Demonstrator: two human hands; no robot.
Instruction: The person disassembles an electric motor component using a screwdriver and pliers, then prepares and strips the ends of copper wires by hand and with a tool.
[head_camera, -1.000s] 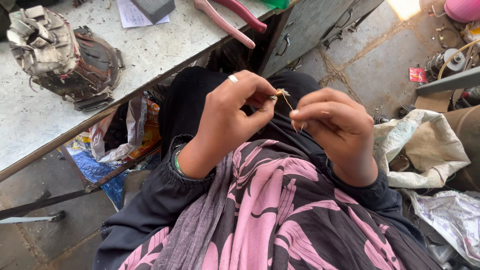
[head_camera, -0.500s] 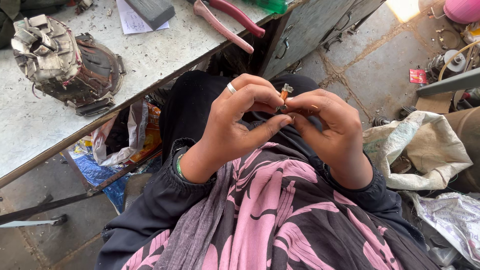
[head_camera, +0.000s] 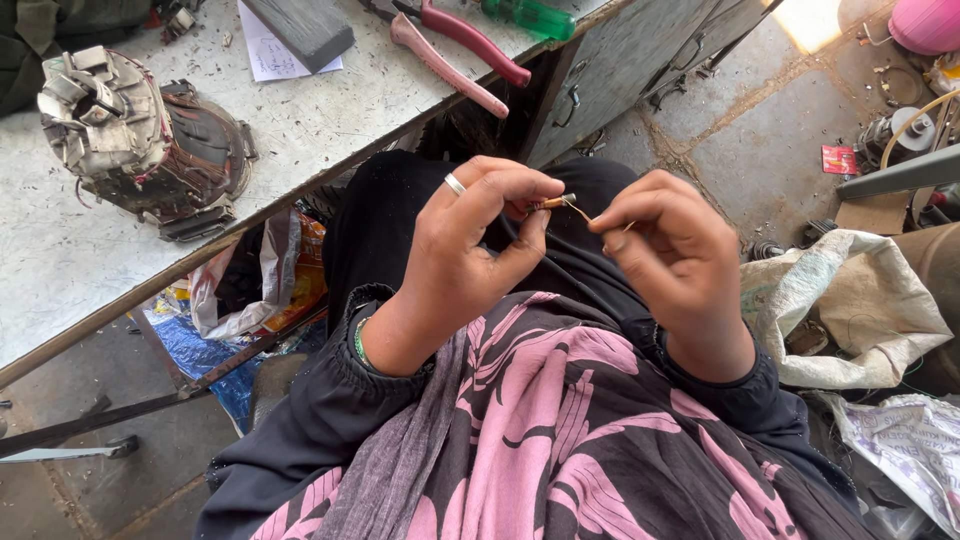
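Note:
My left hand (head_camera: 465, 260), with a ring on one finger, pinches the end of a thin wire (head_camera: 556, 202) with copper strands between thumb and fingertips, held above my lap. My right hand (head_camera: 675, 255) faces it and pinches the bare strands of the same wire (head_camera: 600, 217) just to the right. Both hands hover over my black and pink clothing. The rest of the wire is hidden behind my fingers.
A grey workbench (head_camera: 330, 110) at the upper left carries a worn motor part (head_camera: 140, 130), red-handled pliers (head_camera: 460, 45), a green-handled screwdriver (head_camera: 530, 15), a dark block and a paper. White sacks (head_camera: 860, 310) and scrap lie on the floor at right.
My hands have drawn slightly apart, with the right hand shifting to the right and the copper strands now showing between them. The view has tilted a little.

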